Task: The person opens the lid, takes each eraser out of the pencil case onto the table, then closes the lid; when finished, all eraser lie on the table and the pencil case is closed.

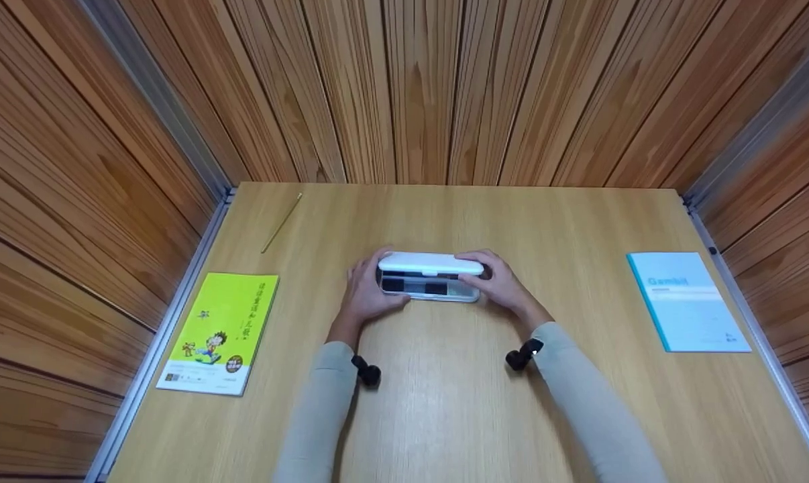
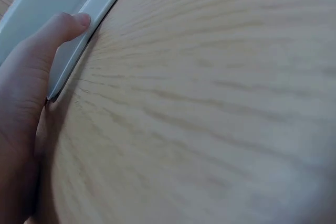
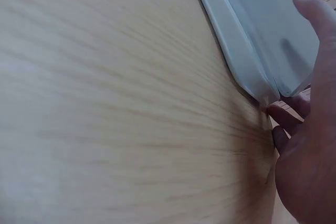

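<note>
A white hinged case [image 1: 430, 275] lies in the middle of the wooden table [image 1: 445, 416], its lid raised a little so that dark items show inside. My left hand [image 1: 367, 292] holds its left end, and in the left wrist view the thumb [image 2: 60, 27] presses on the case's edge [image 2: 86, 22]. At the right end my right hand [image 1: 502, 282] grips it, with fingers over the lid. In the right wrist view the case [image 3: 252, 35] shows its lid and base parted, with the right hand's fingers [image 3: 294, 114] curled at its corner.
A yellow-green book [image 1: 217, 332] lies at the left of the table and a light blue booklet [image 1: 686, 300] at the right. A thin wooden stick [image 1: 282, 223] rests at the far left. Wood-panelled walls close in the table on three sides.
</note>
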The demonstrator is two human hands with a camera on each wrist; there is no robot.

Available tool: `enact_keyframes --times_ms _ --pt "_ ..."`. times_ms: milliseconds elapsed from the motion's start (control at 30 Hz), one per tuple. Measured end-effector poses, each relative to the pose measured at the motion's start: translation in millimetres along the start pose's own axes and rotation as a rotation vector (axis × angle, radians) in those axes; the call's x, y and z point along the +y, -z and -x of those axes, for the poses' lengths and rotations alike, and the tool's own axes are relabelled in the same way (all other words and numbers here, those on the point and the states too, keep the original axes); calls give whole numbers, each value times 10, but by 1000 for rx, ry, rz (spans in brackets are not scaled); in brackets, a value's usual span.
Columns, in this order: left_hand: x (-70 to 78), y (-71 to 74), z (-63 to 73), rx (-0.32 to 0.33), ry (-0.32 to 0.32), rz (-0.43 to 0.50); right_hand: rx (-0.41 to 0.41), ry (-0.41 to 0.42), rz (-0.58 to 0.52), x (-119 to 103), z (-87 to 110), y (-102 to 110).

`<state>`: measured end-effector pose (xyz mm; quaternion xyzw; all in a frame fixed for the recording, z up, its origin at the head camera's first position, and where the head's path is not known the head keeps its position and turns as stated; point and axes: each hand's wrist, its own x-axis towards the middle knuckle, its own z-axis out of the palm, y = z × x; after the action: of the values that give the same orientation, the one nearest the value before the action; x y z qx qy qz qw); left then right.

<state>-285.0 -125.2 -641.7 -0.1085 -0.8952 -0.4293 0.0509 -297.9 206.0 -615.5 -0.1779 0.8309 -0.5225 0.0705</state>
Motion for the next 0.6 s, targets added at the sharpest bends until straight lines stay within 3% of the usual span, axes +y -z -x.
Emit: enact_keyframes --times_ms 333,600 --pt "18 -17 21 34 4 15 100 -61 -93 -23 -76 -16" --pt "22 -22 26 25 31 34 167 -126 -94 -102 -156 -42"
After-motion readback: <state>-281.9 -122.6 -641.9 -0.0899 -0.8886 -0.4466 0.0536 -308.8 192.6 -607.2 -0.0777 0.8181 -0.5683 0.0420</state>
